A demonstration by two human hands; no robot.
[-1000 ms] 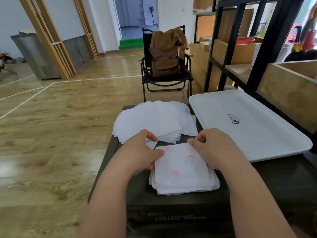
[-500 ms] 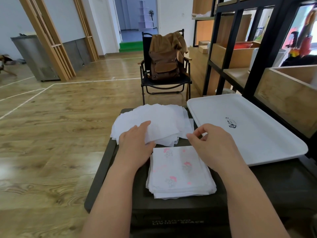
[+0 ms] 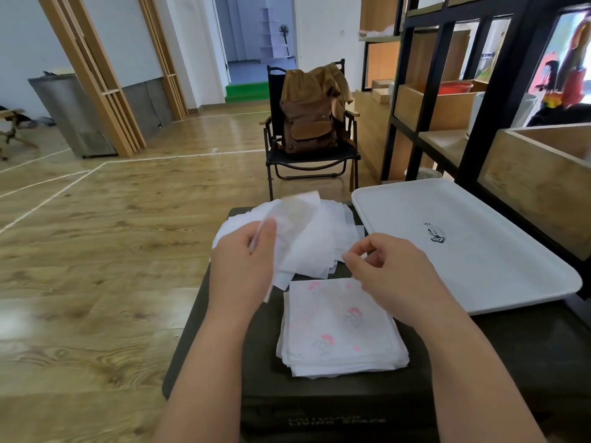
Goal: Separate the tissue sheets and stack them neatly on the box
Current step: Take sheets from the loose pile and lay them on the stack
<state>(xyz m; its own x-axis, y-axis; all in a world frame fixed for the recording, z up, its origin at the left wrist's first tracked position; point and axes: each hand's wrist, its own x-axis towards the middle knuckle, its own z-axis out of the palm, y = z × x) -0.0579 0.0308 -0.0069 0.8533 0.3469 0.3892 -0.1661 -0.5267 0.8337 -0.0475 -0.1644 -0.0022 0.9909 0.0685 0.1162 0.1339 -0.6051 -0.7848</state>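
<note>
A dark green box (image 3: 224, 346) stands in front of me. On its near part lies a stack of folded tissues (image 3: 339, 330) printed with pink figures. Farther back spreads a loose pile of plain white sheets (image 3: 323, 244). My left hand (image 3: 243, 266) pinches a thin white sheet (image 3: 294, 219) and holds it raised over that pile, its upper edge blurred. My right hand (image 3: 390, 270) hovers over the far right corner of the printed stack, thumb and forefinger close together; whether they hold the sheet's lower edge is unclear.
A white tray (image 3: 479, 266) with a small dark logo lies on the box's right side. Black shelving with wooden crates (image 3: 543, 174) stands to the right. A black folding chair with a brown backpack (image 3: 308, 123) is beyond the box. Wooden floor lies to the left.
My left hand went from the printed stack to the white pile and lifted a sheet off it. My right hand left the stack's far edge and rose slightly.
</note>
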